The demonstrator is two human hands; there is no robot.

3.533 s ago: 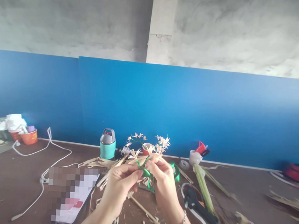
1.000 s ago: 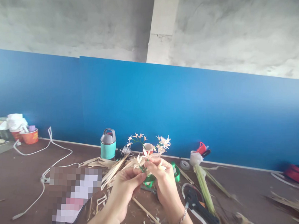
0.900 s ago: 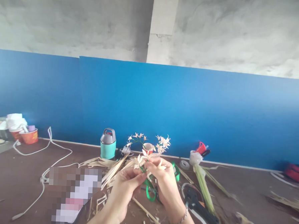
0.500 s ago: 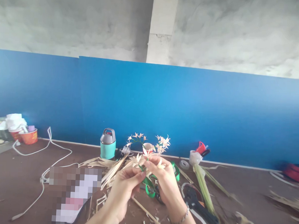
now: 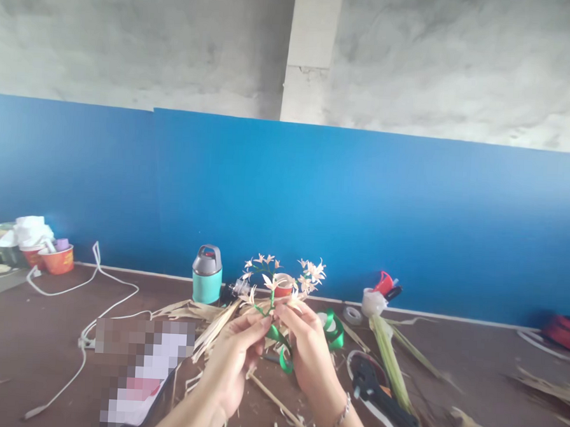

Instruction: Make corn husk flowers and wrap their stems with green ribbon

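Note:
Both hands meet over the brown table around a spray of small cream flowers on green stems. My left hand is closed, its thumb and fingers pinching the green stem from the left. From the right, my right hand pinches at the same stem just beside the left fingertips. More cream blossoms stand above the right hand. A green ribbon hangs in a curl between the hands, and its roll lies behind the right hand. The exact contact at the fingertips is partly hidden.
A teal jar stands near the blue partition. On the right lie a black glue gun, a tape roll and a green husk stalk. White cord, paper cups and a blurred-out object are left.
My hands have shifted slightly apart at the wrists. The nearer blossoms now stand higher and further left above the fingers, showing more green stem. The hanging ribbon curl has changed shape.

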